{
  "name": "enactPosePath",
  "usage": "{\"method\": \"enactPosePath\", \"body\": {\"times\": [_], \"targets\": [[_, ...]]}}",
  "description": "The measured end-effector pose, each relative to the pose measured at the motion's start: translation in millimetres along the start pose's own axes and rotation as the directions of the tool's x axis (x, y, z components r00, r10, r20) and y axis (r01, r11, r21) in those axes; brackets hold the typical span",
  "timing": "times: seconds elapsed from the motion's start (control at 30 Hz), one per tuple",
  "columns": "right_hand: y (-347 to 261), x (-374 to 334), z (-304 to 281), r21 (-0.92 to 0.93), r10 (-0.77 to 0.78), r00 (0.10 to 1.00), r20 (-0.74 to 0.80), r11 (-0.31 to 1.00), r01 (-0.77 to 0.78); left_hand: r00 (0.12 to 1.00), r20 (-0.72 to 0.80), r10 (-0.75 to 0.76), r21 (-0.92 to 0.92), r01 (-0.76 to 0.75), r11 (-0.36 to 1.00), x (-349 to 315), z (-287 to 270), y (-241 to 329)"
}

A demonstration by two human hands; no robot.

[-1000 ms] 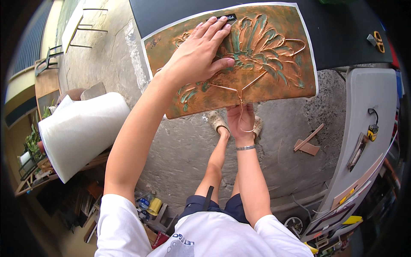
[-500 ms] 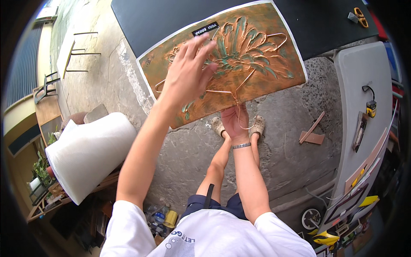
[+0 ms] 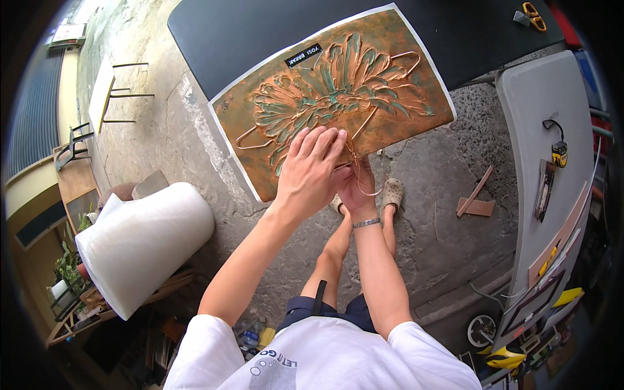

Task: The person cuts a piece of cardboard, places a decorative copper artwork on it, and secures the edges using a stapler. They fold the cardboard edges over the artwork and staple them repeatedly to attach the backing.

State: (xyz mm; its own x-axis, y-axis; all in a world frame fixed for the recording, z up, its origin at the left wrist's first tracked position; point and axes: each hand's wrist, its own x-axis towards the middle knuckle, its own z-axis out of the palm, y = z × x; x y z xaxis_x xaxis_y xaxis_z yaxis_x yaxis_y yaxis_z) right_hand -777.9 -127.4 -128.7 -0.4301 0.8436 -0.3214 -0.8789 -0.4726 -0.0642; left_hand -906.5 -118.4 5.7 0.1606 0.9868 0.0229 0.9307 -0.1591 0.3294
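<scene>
A flower picture (image 3: 400, 120) in raised copper and green relief, with a white border, tilts over the near edge of the dark table. A copper-coloured wire hanger (image 3: 366, 123) lies on its face, its hook hanging past the near edge. My right hand (image 3: 356, 185) grips the picture at that edge beside the hook, palm up, its fingers hidden behind the picture. My left hand (image 3: 309, 166) rests on the picture's front, fingers stretched out beside the hanger's neck. Its thumb is partly hidden near my right hand. A small black label (image 3: 303, 56) sits on the upper part of the picture.
The dark table (image 3: 214, 45) carries orange-handled scissors (image 3: 534, 16). At right, a pale grey table (image 3: 520, 97) holds a yellow-black tape measure (image 3: 559, 155). A big roll of bubble wrap (image 3: 146, 240) stands at left. Wood scraps (image 3: 476, 207) lie on the concrete floor.
My left hand has come down from above the flower to the picture's near edge, beside my right hand. The picture has shifted slightly left; my right hand keeps its hold.
</scene>
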Motion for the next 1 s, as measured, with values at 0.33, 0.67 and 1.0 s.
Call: {"method": "enactPosePath", "body": {"times": [0.33, 0.67, 1.0], "targets": [[-8, -5, 63, 0.013, 0.066, 0.998, 0.002, 0.998, -0.066, 0.998, -0.064, 0.011, -0.176, -0.022, 0.984, 13, -56, 15], [-6, 17, 154, -0.046, 0.054, 0.979, 0.197, 0.998, -0.046, 0.993, -0.108, 0.05, -0.358, -0.085, 0.93, 33, -128, 0], [-2, 76, 224, -0.223, 0.042, 0.959, 0.281, 0.975, 0.022, 1.0, -0.017, -0.004, -0.422, -0.003, 0.907, 81, -183, -38]]}}
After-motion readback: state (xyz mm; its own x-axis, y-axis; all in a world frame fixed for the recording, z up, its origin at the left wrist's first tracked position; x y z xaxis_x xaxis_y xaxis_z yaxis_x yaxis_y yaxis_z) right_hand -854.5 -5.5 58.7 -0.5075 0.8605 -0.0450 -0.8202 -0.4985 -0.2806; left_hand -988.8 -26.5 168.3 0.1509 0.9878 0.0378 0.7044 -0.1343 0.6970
